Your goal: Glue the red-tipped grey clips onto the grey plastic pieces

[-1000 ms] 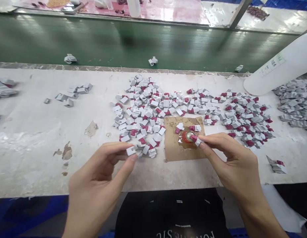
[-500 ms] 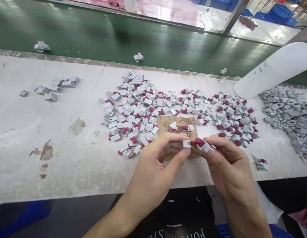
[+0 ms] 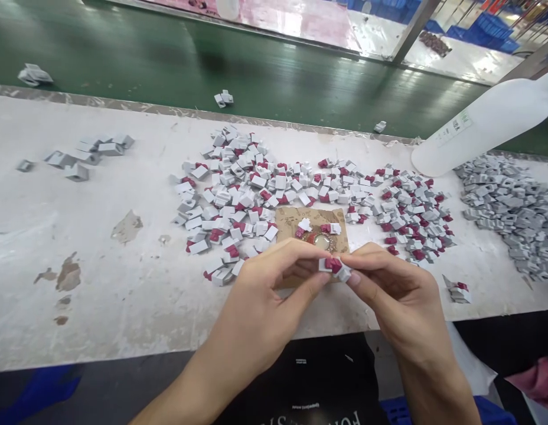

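Pinched between the fingertips of my left hand (image 3: 274,295) is a small light grey block (image 3: 324,264). My right hand (image 3: 395,295) grips a dark red and grey piece (image 3: 340,270), whose red part meets the grey block. Just behind my fingers lies a brown cardboard piece (image 3: 285,221) with a round, shiny blob (image 3: 322,241) and two red and grey pieces on it. A large pile of red and grey pieces (image 3: 238,195) spreads behind and left of the cardboard.
Another red and grey pile (image 3: 413,212) and a grey-part heap (image 3: 513,206) lie to the right. A white bottle (image 3: 473,127) leans over them. Behind the table runs a green belt (image 3: 145,65) with a few grey parts. Loose grey blocks (image 3: 77,172) sit at the left.
The two held pieces, apart before, now touch, the right hand having moved left toward the left hand. The camera view has shifted slightly, and the belt parts have moved left.
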Tool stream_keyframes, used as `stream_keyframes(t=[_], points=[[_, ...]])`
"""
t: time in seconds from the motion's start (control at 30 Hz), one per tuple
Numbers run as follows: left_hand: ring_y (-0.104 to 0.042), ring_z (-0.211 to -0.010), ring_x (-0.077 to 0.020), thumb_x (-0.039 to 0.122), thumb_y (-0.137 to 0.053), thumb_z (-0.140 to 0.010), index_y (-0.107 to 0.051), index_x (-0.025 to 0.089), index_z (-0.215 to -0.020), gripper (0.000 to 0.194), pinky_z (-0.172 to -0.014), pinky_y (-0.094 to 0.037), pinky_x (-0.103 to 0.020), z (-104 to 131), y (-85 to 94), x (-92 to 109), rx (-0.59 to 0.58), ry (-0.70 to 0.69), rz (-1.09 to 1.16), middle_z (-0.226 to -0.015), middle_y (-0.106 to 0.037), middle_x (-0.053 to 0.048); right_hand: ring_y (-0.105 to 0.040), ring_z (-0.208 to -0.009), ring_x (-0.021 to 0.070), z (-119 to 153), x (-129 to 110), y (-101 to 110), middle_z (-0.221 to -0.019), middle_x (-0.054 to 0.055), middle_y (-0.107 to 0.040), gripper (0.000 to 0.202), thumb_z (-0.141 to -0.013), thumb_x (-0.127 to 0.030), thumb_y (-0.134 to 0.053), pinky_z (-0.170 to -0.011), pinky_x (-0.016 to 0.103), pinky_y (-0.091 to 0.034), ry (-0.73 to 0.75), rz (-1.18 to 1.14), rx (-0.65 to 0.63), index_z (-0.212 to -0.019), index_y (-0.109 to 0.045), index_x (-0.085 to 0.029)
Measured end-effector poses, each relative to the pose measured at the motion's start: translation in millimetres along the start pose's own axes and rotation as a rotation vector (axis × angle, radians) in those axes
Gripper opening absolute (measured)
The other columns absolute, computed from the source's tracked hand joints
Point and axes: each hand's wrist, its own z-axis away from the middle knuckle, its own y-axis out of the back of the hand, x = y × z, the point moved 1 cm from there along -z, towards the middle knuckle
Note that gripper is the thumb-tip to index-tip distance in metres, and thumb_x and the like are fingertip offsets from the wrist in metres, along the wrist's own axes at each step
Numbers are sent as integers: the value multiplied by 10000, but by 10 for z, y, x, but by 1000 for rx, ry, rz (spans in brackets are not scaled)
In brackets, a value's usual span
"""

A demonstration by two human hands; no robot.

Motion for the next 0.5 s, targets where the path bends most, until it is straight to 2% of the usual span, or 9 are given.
stream_keyframes(t=[0.17,0.23,0.3,0.33,0.4,0.43,0.5], points=[[-855,-1011,-155,213,-797,-1094,-836,364,-1173,175,-937,-706,-265,-22,120,99,-61,-88,-173,-1121,-878,63,-859,-1053,158,-62,-131,-17,-1105,20,-903,195,-1045,-184,-910,-935,213,-707,8,-27,-60,-1136,-970,-345],[-860,-981,-174,220,-775,-1093,-832,346,-1141,147,-925,-714,-293,-104,177,207,-112,-95,-202,-1102,-881,46,-861,-1046,168,-136,-221,2,-1104,14,-906,200,-1049,-206,-911,-918,241,-716,16,9,-92,-1151,-965,-369],[-847,-891,-194,260,-758,-1084,-825,320,-1082,90,-836,-713,-317,-279,245,344,-169,-85,-262,-1039,-878,23,-863,-1048,190,-316,-320,74,-1118,8,-909,194,-1052,-247,-915,-910,291,-727,43,102,-161,-1174,-957,-391],[-832,-849,-207,280,-759,-1070,-825,310,-1052,75,-775,-698,-326,-411,282,414,-179,-83,-335,-1007,-871,9,-865,-1044,209,-465,-362,136,-1119,11,-910,175,-1051,-275,-918,-914,330,-735,68,181,-187,-1178,-954,-390],[-801,-822,-236,292,-786,-1025,-840,290,-1027,54,-705,-649,-345,-773,355,531,-121,-100,-562,-997,-859,-29,-863,-1039,254,-903,-403,316,-1134,36,-911,146,-1056,-315,-897,-937,415,-742,146,417,-145,-1185,-948,-358],[-794,-848,-252,278,-807,-997,-853,276,-1036,60,-721,-637,-361,-996,385,571,-58,-112,-690,-1027,-858,-53,-860,-1036,273,-1184,-399,425,-1142,53,-909,156,-1068,-317,-864,-954,453,-740,191,564,-53,-1202,-943,-337],[-797,-959,-282,232,-830,-967,-867,234,-1090,129,-848,-646,-404,-1497,416,604,63,-109,-864,-1131,-863,-105,-849,-1143,310,-1813,-342,640,-1324,110,-878,316,-1094,-187,-701,-1060,514,-709,231,891,175,-1318,-906,-275]])
